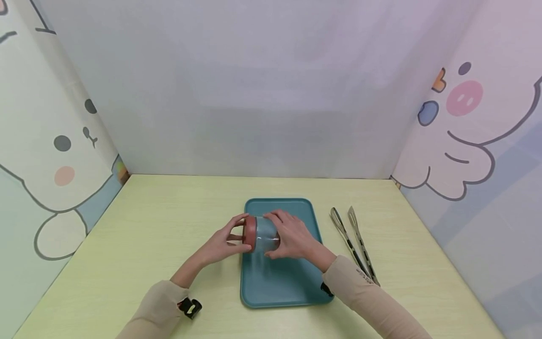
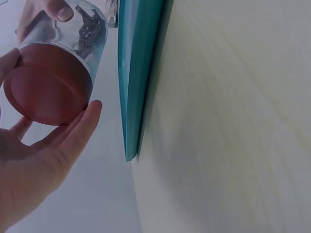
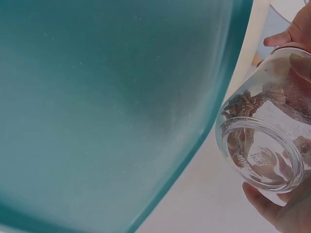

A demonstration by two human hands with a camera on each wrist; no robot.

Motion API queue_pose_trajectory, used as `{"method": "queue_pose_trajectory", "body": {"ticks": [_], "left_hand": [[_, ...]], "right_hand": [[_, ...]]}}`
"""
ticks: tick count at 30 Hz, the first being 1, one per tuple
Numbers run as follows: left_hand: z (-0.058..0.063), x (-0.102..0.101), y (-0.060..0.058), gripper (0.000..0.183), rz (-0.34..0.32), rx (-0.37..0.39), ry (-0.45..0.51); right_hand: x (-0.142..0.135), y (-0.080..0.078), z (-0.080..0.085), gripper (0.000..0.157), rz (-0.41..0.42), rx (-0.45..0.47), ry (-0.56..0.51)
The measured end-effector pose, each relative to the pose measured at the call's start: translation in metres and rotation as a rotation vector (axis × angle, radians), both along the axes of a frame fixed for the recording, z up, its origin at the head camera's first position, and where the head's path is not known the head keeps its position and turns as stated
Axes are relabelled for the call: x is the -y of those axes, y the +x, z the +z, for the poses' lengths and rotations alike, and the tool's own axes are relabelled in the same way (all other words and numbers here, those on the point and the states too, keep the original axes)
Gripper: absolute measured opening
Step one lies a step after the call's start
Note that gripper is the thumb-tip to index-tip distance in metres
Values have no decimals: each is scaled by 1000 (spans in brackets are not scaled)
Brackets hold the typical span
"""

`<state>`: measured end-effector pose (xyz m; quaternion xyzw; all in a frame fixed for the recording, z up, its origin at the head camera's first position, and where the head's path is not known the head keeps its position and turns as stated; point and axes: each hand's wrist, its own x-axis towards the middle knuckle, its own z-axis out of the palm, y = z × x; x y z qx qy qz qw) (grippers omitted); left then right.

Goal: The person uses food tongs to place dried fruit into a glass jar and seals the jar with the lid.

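A clear jar (image 1: 266, 235) with a reddish-brown lid (image 1: 250, 234) is held on its side above a teal tray (image 1: 279, 287). My left hand (image 1: 223, 242) grips the lid, thumb on the near side and fingers on the far side. Around the glass body curls my right hand (image 1: 293, 237), near the jar's base. Brown, crinkled dried pieces (image 3: 245, 104) lie inside the jar, seen through the glass in the right wrist view. In the left wrist view the lid (image 2: 46, 85) sits on the jar's mouth, with fingers on its rim.
To the right of the tray, two long metal utensils with dark handle parts lie on the table: a whisk-like one (image 1: 338, 221) and a flat-ended one (image 1: 354, 223). A pale wall (image 1: 262, 94) stands behind the table, with cartoon-printed panels at both sides.
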<state>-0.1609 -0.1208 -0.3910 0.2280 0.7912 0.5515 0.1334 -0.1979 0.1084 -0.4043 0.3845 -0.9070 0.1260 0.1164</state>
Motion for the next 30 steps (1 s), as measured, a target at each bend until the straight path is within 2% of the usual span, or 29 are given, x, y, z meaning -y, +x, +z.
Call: {"method": "queue_pose_trajectory", "body": {"ticks": [4,6,9,13,18,20,24,27,30], "left_hand": [[-3,0,-1,74,-21,-36,11],[-9,0,-4,76,-18,-46,8],[-19,1,-8,79,19,-46,-30],[-28,1,-12,78,89,-1,-61],[-29,-3,-12,70,144,46,-18],[-23,-4,-8,66,145,57,0],[-22,-4,-8,63,149,60,-3],[-29,-2,-12,65,153,67,-16],[-30,-1,-13,66,137,92,-15]], "right_hand": [[0,0,0,85,1,0,3],[0,1,-1,85,1,-1,5],[0,1,-1,85,2,-3,3],[0,1,-1,85,3,-8,-2],[1,1,0,85,0,-12,3],[2,1,0,85,1,-15,4],[2,1,-1,85,9,-20,1],[2,1,-1,85,16,-22,-3],[2,1,-1,86,20,-26,0]]}}
